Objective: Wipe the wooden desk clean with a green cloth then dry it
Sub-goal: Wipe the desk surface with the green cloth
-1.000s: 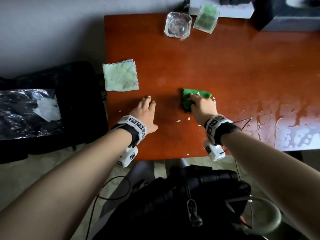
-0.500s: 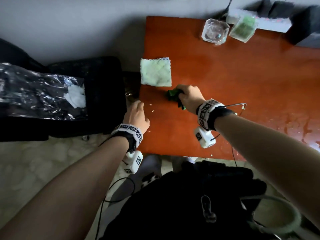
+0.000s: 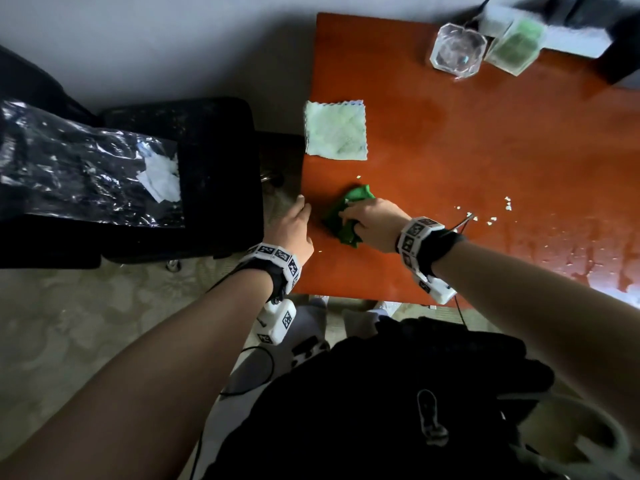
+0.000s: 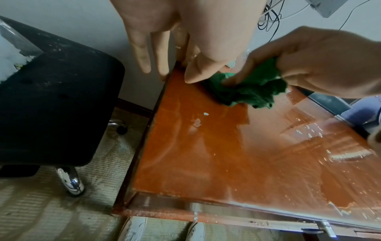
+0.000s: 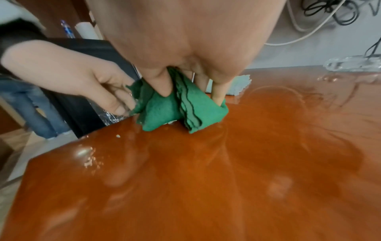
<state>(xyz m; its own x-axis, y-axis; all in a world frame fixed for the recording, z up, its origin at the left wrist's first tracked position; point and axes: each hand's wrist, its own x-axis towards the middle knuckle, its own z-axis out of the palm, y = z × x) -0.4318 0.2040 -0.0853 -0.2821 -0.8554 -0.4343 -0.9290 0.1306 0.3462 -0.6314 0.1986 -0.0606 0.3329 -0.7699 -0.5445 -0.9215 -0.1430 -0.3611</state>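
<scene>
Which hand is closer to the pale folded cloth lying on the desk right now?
Left, narrowly. The left hand sits at the desk's left edge, on the near side of the pale cloth. The right hand, gripping the green cloth, lies slightly farther toward the desk's middle.

Plain grey wall [image 3: 145, 39] behind. Pale patterned carpet [image 3: 76, 327] on floor. Black wheeled chair [image 3: 214, 168] at left, crinkled clear plastic [image 3: 79, 164] on seat. Cables [image 4: 270, 18] hang against wall.
</scene>
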